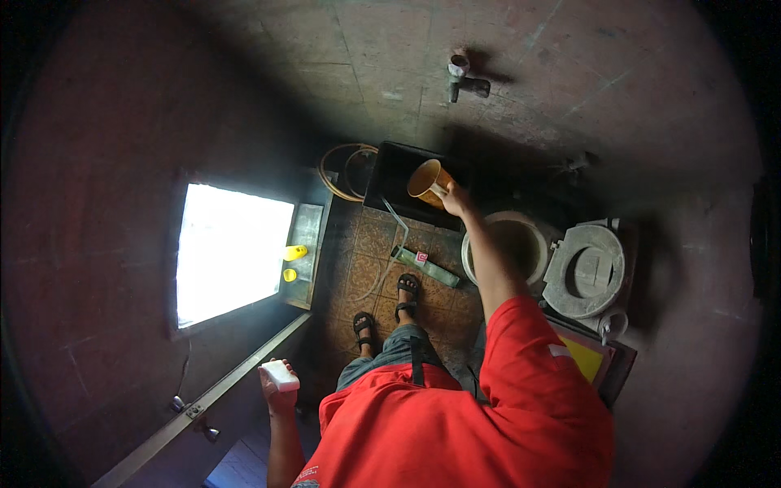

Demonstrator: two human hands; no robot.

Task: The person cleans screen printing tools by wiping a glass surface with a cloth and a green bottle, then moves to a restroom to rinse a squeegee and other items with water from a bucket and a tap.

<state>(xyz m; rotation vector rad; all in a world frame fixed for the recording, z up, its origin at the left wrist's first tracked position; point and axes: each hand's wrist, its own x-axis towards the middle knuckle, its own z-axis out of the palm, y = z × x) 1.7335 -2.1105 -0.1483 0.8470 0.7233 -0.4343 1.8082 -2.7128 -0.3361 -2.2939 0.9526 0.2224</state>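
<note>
My right hand (457, 199) reaches forward and grips an orange-brown plastic mug (426, 180) by its handle. The mug is tilted, its mouth towards the left, above a black rectangular tub (397, 152) at the wall. The tub's inside is too dark to make out. Low on the left, my left hand (281, 394) is closed round a white block (281, 375), which may be a sponge or a soap bar. It is held up near the door edge, well apart from the mug.
A round whitish bucket (540, 257) stands beside a grey toilet seat (584, 272) on the right. On the tiled floor lies a green cylinder (435, 272) near a bent metal rod. A yellow bottle (295, 253) sits on the window ledge. A tap (465, 84) juts from the wall.
</note>
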